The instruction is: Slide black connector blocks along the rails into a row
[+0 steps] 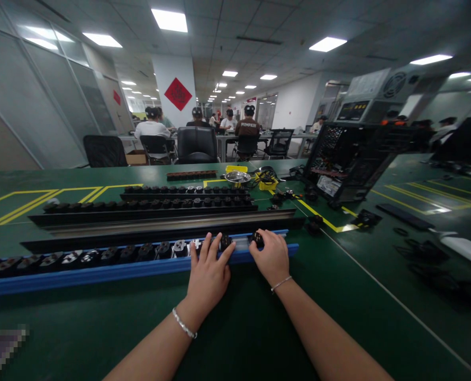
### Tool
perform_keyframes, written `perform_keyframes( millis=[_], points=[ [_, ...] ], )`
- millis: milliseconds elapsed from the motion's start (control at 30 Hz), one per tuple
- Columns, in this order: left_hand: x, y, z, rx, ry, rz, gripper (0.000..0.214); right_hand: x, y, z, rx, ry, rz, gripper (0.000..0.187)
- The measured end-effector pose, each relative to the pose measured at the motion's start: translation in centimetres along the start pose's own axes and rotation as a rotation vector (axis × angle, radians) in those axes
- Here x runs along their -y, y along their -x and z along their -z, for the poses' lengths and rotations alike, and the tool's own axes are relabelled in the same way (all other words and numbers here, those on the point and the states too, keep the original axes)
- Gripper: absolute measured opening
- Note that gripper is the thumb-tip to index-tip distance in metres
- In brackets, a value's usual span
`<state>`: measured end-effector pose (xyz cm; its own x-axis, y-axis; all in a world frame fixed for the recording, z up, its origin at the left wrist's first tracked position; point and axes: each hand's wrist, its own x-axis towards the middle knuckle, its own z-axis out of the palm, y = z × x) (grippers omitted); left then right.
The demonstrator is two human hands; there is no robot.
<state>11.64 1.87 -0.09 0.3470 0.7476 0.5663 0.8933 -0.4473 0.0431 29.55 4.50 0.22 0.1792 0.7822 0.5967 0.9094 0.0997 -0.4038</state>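
A long blue rail (140,272) lies across the green table, with a row of black socket modules (109,255) sitting in its channel. Some modules show pale or metallic tops. My left hand (209,270) rests over the rail with its fingers spread, fingertips on or beside the modules. Close to its fingertips sits a black module (225,242). At the rail's right end, my right hand (272,256) has its thumb and fingers closed around another black round module (258,240). Between these two modules a bare stretch of channel shows. The right fingertips are partly hidden behind the hand.
Behind the blue rail lie black rails (152,209) with more modules. Farther back are a metal bowl (237,177), a yellow holder (267,183) with cables, and an open computer case (350,164). Loose black parts (437,264) lie right. People sit at far tables.
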Motion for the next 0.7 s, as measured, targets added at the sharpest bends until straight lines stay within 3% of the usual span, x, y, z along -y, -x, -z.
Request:
perform_keyframes(
  millis=[700],
  points=[
    [-0.10,0.13,0.02,0.024,-0.014,-0.005,0.048,-0.37,-0.34,0.47,-0.003,0.039,-0.079,0.027]
  ],
)
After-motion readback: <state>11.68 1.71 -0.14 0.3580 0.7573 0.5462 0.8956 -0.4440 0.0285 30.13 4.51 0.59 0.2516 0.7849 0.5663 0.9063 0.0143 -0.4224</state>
